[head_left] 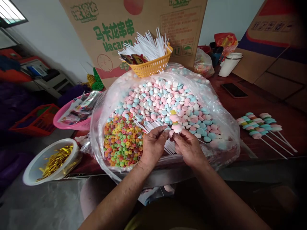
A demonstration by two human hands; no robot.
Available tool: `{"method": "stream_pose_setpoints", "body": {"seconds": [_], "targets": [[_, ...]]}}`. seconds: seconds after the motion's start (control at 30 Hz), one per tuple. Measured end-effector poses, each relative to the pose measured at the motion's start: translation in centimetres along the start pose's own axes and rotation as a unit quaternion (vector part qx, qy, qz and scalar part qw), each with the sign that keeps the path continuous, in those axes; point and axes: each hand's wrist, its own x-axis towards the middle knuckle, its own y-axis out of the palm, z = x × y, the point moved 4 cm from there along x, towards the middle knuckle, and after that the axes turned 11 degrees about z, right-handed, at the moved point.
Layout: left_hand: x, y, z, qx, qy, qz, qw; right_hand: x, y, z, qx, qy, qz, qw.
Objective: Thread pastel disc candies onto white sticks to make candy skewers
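My left hand (154, 143) is closed, its thumb and fingertips pinching a small pale marshmallow (167, 128). Just beside it, my right hand (189, 146) is closed at the lower end of a candy skewer (176, 118), which stands upright with pink and white marshmallows and ring candies threaded on it. A pink marshmallow (171, 133) shows between the fingertips of both hands. Under and behind the hands, loose white sticks (153, 126) lie in an open clear plastic bag (97, 127). Around them are pastel marshmallows (153, 102) and, to the left, colourful ring candies (123, 143).
Finished-looking candy skewers (257, 125) lie at the right, below a phone (233, 90) and a white cup (230, 64). A yellow basket (151, 67) of sticks stands behind. On the left are a pink basket (72, 125) and a bowl (31, 171) of gold ties.
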Motion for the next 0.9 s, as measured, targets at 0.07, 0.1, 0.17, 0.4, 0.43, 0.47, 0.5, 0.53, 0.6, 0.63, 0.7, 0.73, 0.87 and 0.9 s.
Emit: {"method": "stream_pose_setpoints", "body": {"seconds": [0.07, 0.1, 0.17, 0.4, 0.43, 0.47, 0.5, 0.53, 0.6, 0.63, 0.7, 0.73, 0.87, 0.9], "targets": [[-1.9, -0.3, 0.0, -0.020, 0.018, -0.026, 0.999, -0.4, 1.6, -0.4, 0.090, 0.024, -0.011, 0.996], [-2.6, -0.5, 0.1, -0.031, 0.020, -0.027, 0.999, -0.6, 2.3, -0.5, 0.134, 0.038, -0.017, 0.990], [-3.5, -0.9, 0.1, -0.066, 0.015, -0.013, 0.998, -0.9, 3.4, -0.5, 0.164, 0.054, -0.015, 0.985], [-4.0, -4.4, -0.9, -0.158, 0.030, -0.040, 0.986, -3.7, 3.7, 1.3, -0.019, 0.053, 0.115, 0.992], [-4.1, -5.0, -1.0, -0.159, 0.038, -0.061, 0.985, -4.4, 3.3, 1.5, -0.095, 0.046, 0.126, 0.986], [-4.1, -5.5, -1.1, -0.154, 0.047, -0.074, 0.984, -5.1, 3.1, 1.7, -0.172, 0.033, 0.136, 0.975], [-4.1, -5.9, -1.1, -0.145, 0.055, -0.083, 0.984, -5.8, 3.0, 1.8, -0.241, 0.015, 0.147, 0.959], [-4.1, -6.2, -1.1, -0.131, 0.062, -0.086, 0.986, -6.3, 3.0, 1.9, -0.296, -0.005, 0.155, 0.942], [-4.2, -6.6, -1.1, -0.104, 0.070, -0.094, 0.988, -6.9, 3.2, 2.0, -0.366, -0.037, 0.156, 0.917], [-4.2, -6.7, -1.0, -0.089, 0.072, -0.098, 0.989, -7.0, 3.3, 2.1, -0.387, -0.048, 0.148, 0.909], [-4.4, -6.8, -0.7, -0.055, 0.069, -0.104, 0.991, -6.9, 3.6, 2.1, -0.413, -0.057, 0.135, 0.899], [-4.5, -6.8, -0.6, -0.034, 0.062, -0.106, 0.992, -6.8, 3.7, 2.1, -0.423, -0.059, 0.130, 0.895], [-5.0, -7.1, -0.1, 0.091, 0.049, -0.127, 0.987, -6.5, 3.8, 2.1, -0.458, -0.062, 0.110, 0.880], [-5.2, -7.2, -0.2, 0.132, 0.059, -0.133, 0.980, -6.5, 3.8, 2.0, -0.462, -0.063, 0.110, 0.878]]}}
